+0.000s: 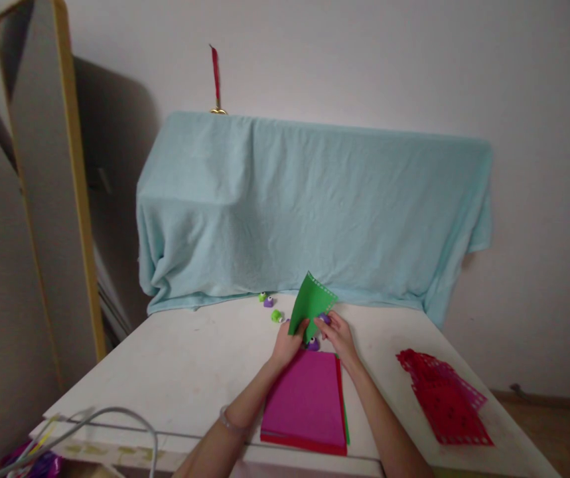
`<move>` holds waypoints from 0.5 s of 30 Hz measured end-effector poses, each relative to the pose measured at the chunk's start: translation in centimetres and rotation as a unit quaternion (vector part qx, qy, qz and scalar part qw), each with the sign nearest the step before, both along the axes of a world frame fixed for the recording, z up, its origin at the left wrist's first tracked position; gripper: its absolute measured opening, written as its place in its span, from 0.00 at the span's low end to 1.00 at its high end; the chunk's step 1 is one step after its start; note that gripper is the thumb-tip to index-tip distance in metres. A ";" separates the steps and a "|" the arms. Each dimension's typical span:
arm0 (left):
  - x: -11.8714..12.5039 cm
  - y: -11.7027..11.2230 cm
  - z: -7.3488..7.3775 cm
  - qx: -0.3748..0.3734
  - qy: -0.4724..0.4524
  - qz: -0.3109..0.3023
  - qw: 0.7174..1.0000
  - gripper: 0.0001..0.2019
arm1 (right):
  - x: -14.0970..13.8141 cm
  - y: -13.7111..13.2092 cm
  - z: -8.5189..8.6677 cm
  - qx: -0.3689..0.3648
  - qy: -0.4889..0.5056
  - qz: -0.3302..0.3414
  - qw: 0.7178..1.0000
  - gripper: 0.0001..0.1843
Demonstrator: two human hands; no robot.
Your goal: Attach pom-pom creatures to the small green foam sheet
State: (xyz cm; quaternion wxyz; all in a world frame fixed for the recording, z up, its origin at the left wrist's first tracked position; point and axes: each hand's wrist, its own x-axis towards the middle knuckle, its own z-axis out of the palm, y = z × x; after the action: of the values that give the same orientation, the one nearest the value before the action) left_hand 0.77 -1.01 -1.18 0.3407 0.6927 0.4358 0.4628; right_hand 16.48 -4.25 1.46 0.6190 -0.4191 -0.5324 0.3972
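Note:
My left hand [290,340] pinches the lower left of a green sheet of paper [309,302], held up above the table. Small holes run along the sheet's top and right edges. In my right hand [338,332] is a small purple craft punch [324,318] with an eye on it, at the sheet's right edge. Just below, another purple punch [313,344] rests on the table. Between my forearms lies a stack of coloured paper [307,398], magenta on top, with red and green edges showing beneath.
Green punches [277,316] and a purple one [268,302] sit farther back on the white table [190,358]. Red and magenta sheets with holed edges [446,405] lie at the right. A light blue cloth [314,206] hangs behind; a grey cable [125,413] loops at the front left.

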 end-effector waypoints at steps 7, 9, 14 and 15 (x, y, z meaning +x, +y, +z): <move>0.0 -0.1 -0.1 0.002 -0.015 0.000 1.000 0.22 | 0.2 0.1 -0.1 0.010 -0.001 -0.011 1.000 0.20; 0.0 -0.2 0.1 0.006 -0.010 0.000 1.000 0.22 | 0.2 0.0 -0.1 0.010 -0.004 -0.016 1.000 0.20; -0.2 -0.3 0.5 0.012 0.009 -0.004 1.000 0.21 | 0.3 -0.1 0.0 0.007 0.000 -0.018 1.000 0.22; -0.2 -0.3 0.5 0.012 0.013 -0.005 1.000 0.22 | 0.3 -0.1 0.0 0.007 0.000 -0.019 1.000 0.22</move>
State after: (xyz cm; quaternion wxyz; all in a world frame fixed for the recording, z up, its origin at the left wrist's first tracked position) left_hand 0.56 -1.32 -0.67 0.3294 0.7046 0.4312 0.4573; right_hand 16.74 -4.33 1.50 0.6293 -0.4248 -0.5272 0.3817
